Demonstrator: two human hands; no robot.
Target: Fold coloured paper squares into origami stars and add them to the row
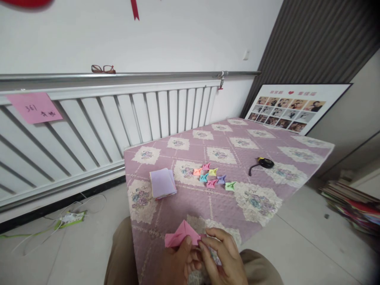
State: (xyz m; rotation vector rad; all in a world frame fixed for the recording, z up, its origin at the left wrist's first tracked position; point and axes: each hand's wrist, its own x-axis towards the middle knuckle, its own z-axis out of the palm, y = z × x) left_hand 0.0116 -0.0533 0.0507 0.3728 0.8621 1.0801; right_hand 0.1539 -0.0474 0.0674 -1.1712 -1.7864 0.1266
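Pink paper point(184, 232) is pinched above the tablecloth point(192, 206) by the left hand point(176, 263), leaving its peak free; the right hand point(225, 255) pinches a corner, seemingly for steadiness. Beyond, stacked sheets point(162, 183) lie within reach, clear of folded pieces point(211, 183).

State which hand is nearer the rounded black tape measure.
Right. The right hand is below and left of the tape measure in view; the left hand, holding folded pink paper, is farther left.

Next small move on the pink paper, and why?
I'd probably firm the fold at its right corner: the right hand has its fingertips there, and the left hand steadies the pink paper with its thumb. The left end juts out unevenly, so the shape looks only partly folded.
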